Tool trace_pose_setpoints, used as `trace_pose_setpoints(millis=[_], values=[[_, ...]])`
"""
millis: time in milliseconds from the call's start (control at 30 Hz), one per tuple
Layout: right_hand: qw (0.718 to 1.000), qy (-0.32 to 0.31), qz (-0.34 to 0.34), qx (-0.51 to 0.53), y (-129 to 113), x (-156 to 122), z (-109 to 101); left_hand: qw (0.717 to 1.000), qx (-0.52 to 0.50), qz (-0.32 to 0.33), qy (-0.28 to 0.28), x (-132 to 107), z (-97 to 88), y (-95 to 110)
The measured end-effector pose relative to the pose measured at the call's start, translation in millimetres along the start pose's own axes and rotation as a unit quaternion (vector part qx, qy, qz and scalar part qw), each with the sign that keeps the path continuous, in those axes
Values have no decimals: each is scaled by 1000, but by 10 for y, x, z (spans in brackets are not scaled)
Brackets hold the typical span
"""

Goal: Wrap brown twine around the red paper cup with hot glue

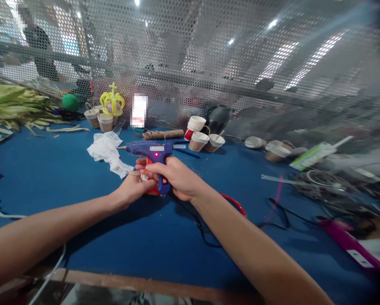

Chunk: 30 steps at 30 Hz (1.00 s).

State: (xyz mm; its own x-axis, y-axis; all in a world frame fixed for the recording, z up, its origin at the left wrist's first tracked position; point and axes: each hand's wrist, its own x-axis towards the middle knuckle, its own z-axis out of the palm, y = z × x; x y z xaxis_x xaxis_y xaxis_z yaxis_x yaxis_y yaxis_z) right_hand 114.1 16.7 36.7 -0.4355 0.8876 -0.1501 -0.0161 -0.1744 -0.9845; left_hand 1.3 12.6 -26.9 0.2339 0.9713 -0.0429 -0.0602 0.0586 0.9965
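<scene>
A blue glue gun [151, 151] with a lit pink lamp stands over the blue table [81, 228], nozzle pointing left. My right hand [177, 178] is wrapped round its handle, a finger near the orange trigger. My left hand [134, 188] is closed against the base of the handle beside it; something small and pale sits between its fingers, too small to name. A glue stick pokes out of the gun's back end. A black cord [205, 233] runs from the gun toward me.
White crumpled cloth [109, 152] lies left of the gun. Behind it are a twine spool [162, 134], paper cups [202, 137], a yellow crown [112, 101] and green husks [12, 103]. Cables and packets [323, 182] crowd the right. A perforated metal screen [209, 55] stands behind the table.
</scene>
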Motion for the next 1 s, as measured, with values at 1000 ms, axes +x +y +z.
trace_pose_setpoints(millis=[1000], values=[[885,149,42,-440,102,-724,-683,993,117,9,-15,107,-121,-132]])
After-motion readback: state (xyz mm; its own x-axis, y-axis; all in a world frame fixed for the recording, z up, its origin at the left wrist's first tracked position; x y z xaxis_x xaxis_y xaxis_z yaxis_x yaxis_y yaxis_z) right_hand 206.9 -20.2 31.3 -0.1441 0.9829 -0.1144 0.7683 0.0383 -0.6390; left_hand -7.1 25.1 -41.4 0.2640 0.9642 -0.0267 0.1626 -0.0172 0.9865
